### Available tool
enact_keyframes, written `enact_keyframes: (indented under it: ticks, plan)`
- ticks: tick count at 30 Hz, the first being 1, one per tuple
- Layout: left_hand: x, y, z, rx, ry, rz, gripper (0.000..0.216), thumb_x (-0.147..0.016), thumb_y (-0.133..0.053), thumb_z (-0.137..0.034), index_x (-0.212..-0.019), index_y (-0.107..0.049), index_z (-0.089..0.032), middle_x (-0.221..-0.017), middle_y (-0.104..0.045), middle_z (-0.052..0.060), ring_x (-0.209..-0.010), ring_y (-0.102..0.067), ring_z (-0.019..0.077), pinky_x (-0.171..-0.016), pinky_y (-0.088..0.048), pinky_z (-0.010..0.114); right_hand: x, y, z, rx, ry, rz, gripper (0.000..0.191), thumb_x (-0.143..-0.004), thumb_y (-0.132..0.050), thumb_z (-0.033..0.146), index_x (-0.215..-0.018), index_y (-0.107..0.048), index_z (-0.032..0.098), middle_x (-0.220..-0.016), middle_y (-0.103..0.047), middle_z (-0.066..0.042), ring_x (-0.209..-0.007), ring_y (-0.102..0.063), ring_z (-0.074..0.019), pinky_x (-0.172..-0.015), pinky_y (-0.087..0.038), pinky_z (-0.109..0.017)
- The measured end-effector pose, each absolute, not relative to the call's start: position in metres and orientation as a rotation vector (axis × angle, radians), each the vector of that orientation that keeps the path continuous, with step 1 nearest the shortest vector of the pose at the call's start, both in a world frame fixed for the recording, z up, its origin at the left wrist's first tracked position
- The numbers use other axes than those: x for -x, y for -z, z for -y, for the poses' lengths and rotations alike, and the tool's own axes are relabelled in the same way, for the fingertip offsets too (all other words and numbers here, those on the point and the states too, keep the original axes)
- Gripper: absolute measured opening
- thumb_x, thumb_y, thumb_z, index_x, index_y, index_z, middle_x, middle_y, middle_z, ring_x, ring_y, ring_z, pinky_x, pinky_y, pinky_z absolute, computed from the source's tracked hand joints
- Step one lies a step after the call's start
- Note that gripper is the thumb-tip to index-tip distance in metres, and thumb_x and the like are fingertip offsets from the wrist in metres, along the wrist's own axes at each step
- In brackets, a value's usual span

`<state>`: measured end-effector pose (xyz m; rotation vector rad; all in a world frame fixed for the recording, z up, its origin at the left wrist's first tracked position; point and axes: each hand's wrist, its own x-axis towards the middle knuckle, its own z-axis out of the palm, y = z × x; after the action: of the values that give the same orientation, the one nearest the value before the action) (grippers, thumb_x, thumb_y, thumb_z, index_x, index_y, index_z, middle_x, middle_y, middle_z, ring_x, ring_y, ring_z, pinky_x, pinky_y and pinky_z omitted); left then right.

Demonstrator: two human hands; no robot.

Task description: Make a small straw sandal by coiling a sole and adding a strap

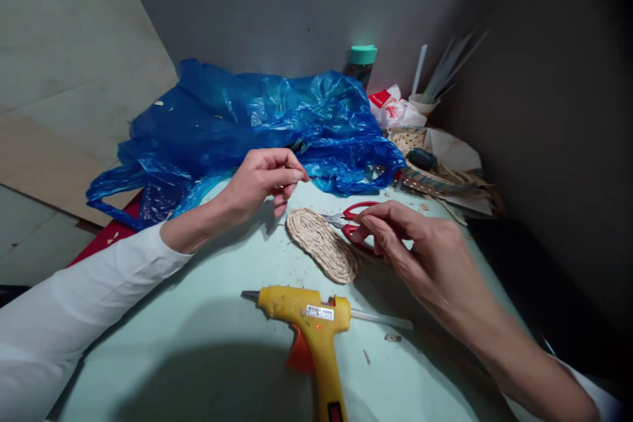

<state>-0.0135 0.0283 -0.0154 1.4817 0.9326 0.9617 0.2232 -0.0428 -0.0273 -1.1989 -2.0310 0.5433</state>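
Observation:
An oval coiled rope mat point(322, 245) lies flat on the pale green table point(198, 343). My left hand point(262, 179) hovers above the mat's far left end, fingers pinched together; what they pinch is too small to make out. My right hand point(415, 244) is at the mat's right side, fingers curled and closed over the red-handled scissors point(352, 219), touching the handles. A yellow hot glue gun point(309, 323) with a glue stick in its back lies nearer me, its nozzle pointing left.
A crumpled blue plastic bag point(237, 125) fills the far side of the table. At the back right stand a green-capped bottle point(361, 62), a cup of white sticks point(426, 89), wrappers and a woven basket point(435, 171). Walls close in behind and right.

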Motion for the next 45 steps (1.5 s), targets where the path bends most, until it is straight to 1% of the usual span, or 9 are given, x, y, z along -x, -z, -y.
enact_keyframes:
  ticks: [6, 11, 15, 18, 21, 24, 30, 36, 45]
  plan:
    - [0.018, 0.030, -0.029, -1.454, -0.824, -0.986, 0.023, -0.085, -0.060, -0.031, -0.068, -0.053, -0.018, -0.046, -0.031, -0.009, -0.036, -0.028, 0.0058, -0.035, -0.030, 0.019, -0.226, 0.037, 0.039, 1.409, -0.263, 2.404, 0.026, -0.099, -0.041, 0.037, -0.084, -0.056, 0.022, -0.073, -0.065, -0.005, -0.057, -0.058, -0.0201, -0.053, -0.034, -0.030]
    - [0.016, 0.029, -0.029, -1.810, -0.924, -1.168, 0.034, -0.086, -0.058, -0.032, -0.057, -0.050, -0.016, -0.047, -0.041, -0.006, -0.042, -0.033, 0.0056, -0.044, -0.025, 0.021, -0.222, 0.043, 0.044, 1.470, -0.097, 2.643, 0.015, -0.092, -0.049, 0.028, -0.096, -0.060, 0.019, -0.099, -0.066, -0.011, -0.074, -0.063, -0.0262, -0.054, -0.037, -0.032]
    - [0.018, 0.031, -0.035, -1.919, -0.909, -1.199, 0.030, -0.079, -0.067, -0.029, -0.055, -0.058, -0.014, -0.050, -0.049, -0.005, -0.049, -0.041, 0.0071, -0.052, -0.033, 0.022, -0.216, 0.043, 0.047, 1.496, -0.273, 2.638, 0.021, -0.093, -0.043, 0.023, -0.097, -0.062, 0.016, -0.098, -0.063, -0.012, -0.083, -0.060, -0.0271, -0.066, -0.044, -0.035]
    - [0.018, 0.033, -0.037, -2.041, -0.854, -1.092, 0.011, -0.078, -0.068, -0.024, -0.073, -0.069, -0.014, -0.078, -0.067, 0.002, -0.071, -0.058, 0.0126, -0.069, -0.044, 0.025, -0.215, 0.038, 0.046, 1.481, -0.502, 2.503, 0.018, -0.093, -0.046, 0.022, -0.097, -0.062, 0.015, -0.095, -0.063, -0.011, -0.085, -0.060, -0.0256, -0.072, -0.045, -0.035]
    - [0.016, 0.031, -0.032, -2.228, -0.709, -0.944, 0.020, -0.088, -0.058, -0.025, -0.102, -0.070, -0.016, -0.109, -0.069, 0.009, -0.098, -0.061, 0.0186, -0.088, -0.046, 0.032, -0.215, 0.031, 0.047, 1.464, -0.668, 2.345, 0.012, -0.090, -0.051, 0.022, -0.094, -0.061, 0.017, -0.090, -0.066, -0.007, -0.081, -0.061, -0.0227, -0.069, -0.043, -0.033]
    - [0.012, 0.027, -0.023, -2.421, -0.595, -0.790, 0.026, -0.091, -0.059, -0.030, -0.111, -0.068, -0.016, -0.112, -0.069, 0.011, -0.107, -0.060, 0.0218, -0.096, -0.043, 0.035, -0.216, 0.023, 0.051, 1.419, -0.742, 2.250, 0.009, -0.090, -0.053, 0.021, -0.092, -0.062, 0.018, -0.082, -0.066, -0.004, -0.072, -0.059, -0.0190, -0.063, -0.041, -0.030]
    - [0.009, 0.023, -0.016, -2.438, -0.459, -0.661, 0.025, -0.090, -0.061, -0.026, -0.111, -0.069, -0.015, -0.099, -0.073, 0.007, -0.088, -0.065, 0.0156, -0.079, -0.046, 0.024, -0.219, 0.017, 0.053, 1.279, -0.818, 2.190, 0.007, -0.092, -0.055, 0.021, -0.091, -0.062, 0.019, -0.078, -0.064, 0.001, -0.065, -0.055, -0.0134, -0.061, -0.038, -0.026]
    - [0.014, 0.006, -0.014, -2.355, -0.542, -0.659, 0.017, -0.088, -0.064, -0.024, -0.103, -0.068, -0.016, -0.095, -0.072, 0.004, -0.080, -0.065, 0.0122, -0.067, -0.047, 0.019, -0.230, 0.010, 0.051, 1.153, -0.899, 2.160, 0.018, -0.098, -0.053, 0.037, -0.096, -0.062, 0.022, -0.092, -0.065, 0.000, -0.081, -0.058, -0.0151, -0.071, -0.043, -0.027]
    - [0.008, -0.004, 0.000, -2.332, -0.707, -0.638, 0.015, -0.084, -0.067, -0.013, -0.097, -0.074, -0.018, -0.087, -0.074, 0.004, -0.079, -0.067, 0.0129, -0.069, -0.050, 0.021, -0.247, 0.000, 0.056, 1.133, -0.851, 2.266, 0.022, -0.095, -0.058, 0.038, -0.113, -0.067, 0.029, -0.103, -0.069, 0.001, -0.091, -0.066, -0.0173, -0.073, -0.050, -0.025]
